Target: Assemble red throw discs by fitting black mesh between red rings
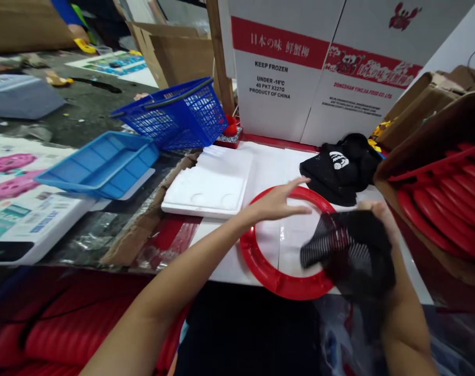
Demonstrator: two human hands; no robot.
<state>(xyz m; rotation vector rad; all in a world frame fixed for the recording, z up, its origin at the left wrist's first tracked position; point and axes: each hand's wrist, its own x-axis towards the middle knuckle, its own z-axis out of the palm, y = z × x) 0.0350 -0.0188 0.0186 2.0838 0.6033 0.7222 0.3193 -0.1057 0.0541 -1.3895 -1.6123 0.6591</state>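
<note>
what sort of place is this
Probably a small workshop or packing area, though the view can't settle which: a red ring lies on the worktop, similar red curved parts are stacked at the right, and a blue tray sits at the left.

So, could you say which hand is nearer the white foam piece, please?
Left: the left hand is just right of the foam piece, over the red ring; the right hand is farther right, holding a black item.
</note>
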